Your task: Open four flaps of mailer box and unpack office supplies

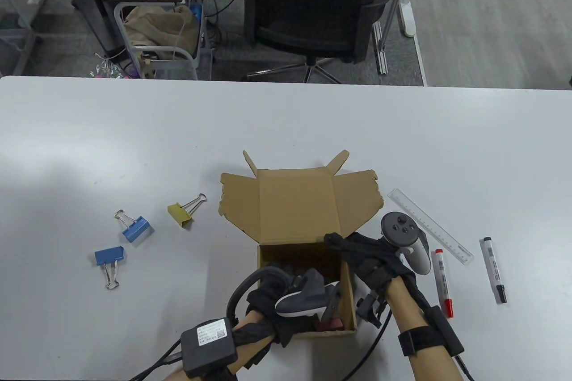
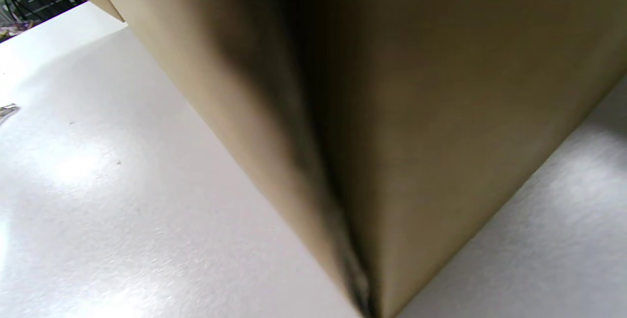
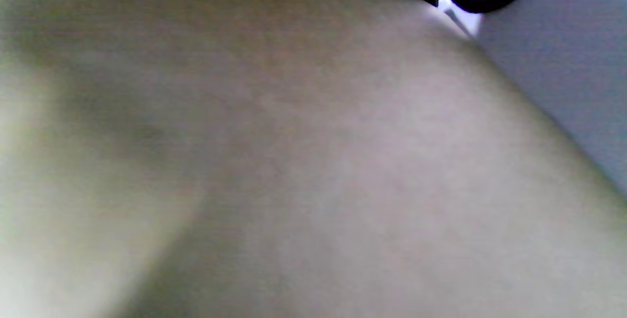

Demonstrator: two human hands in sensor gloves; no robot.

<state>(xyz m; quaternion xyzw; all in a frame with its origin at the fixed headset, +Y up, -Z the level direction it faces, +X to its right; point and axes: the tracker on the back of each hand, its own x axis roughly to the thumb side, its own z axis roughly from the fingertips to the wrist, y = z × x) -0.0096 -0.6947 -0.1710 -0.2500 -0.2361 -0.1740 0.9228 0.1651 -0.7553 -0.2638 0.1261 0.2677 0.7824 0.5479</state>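
Brown mailer box (image 1: 295,202) stands open, flaps splayed; both hands' grip cannot be told.

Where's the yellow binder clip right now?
In the table view, the yellow clip lies on the table left of the open box, apart from it, with the two blue clips farther left.

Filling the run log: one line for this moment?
box flaps open | left hand inside box | right hand on box's right wall | clips, ruler, markers out
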